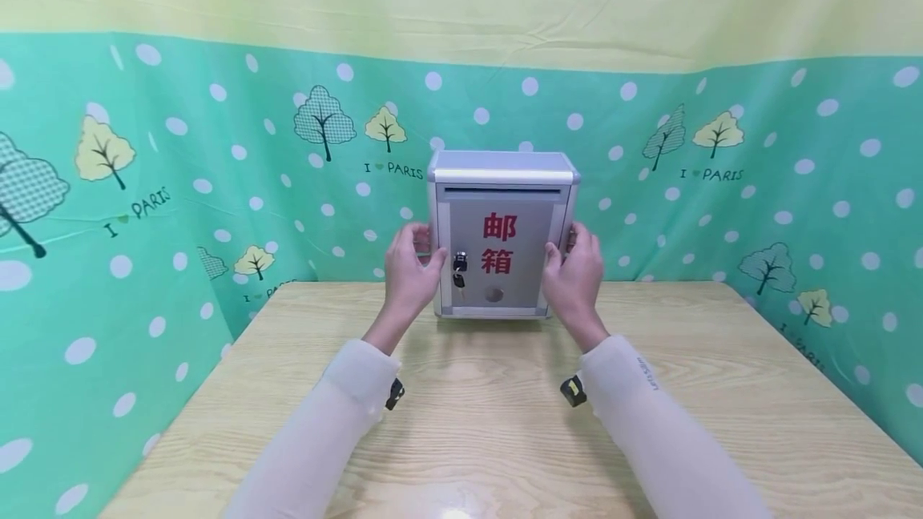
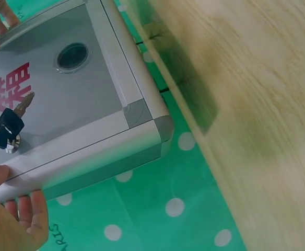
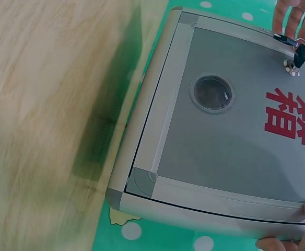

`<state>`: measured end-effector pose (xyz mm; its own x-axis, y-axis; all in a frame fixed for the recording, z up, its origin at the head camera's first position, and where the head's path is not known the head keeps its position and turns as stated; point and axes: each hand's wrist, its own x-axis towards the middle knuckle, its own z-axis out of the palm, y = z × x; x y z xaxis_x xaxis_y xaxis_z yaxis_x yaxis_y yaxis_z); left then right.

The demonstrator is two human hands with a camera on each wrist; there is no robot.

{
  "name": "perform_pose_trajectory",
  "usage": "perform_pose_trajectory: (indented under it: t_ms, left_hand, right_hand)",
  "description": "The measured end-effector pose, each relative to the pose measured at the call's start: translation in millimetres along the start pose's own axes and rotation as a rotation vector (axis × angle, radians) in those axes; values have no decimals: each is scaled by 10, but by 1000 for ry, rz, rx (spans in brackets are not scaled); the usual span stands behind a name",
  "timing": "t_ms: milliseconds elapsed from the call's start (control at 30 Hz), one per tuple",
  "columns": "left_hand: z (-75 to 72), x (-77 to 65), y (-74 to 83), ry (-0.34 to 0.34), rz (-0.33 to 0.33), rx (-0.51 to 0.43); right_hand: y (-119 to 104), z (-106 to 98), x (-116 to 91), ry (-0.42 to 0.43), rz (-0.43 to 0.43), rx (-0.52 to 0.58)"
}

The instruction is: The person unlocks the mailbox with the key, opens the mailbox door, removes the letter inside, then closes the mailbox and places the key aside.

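A grey metal mailbox (image 1: 530, 263) with red Chinese characters on its door stands upright in the head view, close over the far edge of the table. My left hand (image 1: 413, 272) grips its left side, thumb on the front frame, fingers along the side wall. On the opposite side my right hand (image 1: 577, 275) holds it the same way. Keys (image 2: 9, 125) hang from the lock at the door's left side. Low on the door sits a round window (image 3: 212, 94). A narrow slot (image 1: 502, 191) runs under the lid. The back of the mailbox is hidden.
The wooden table (image 1: 476, 423) stretches from the mailbox toward me. Behind and on both sides hangs a green and yellow curtain (image 1: 238, 110) with dots and trees, close behind the mailbox.
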<state>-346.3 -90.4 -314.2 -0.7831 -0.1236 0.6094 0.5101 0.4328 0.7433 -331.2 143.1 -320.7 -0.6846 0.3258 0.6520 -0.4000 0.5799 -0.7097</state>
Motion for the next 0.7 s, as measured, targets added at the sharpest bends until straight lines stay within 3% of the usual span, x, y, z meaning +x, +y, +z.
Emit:
perform_pose_trajectory:
  t_ms: [700]
  left_hand:
    - [86,-52,-227,-13,-52,-3]
  right_hand:
    - [126,106,-47,-53,27,-23]
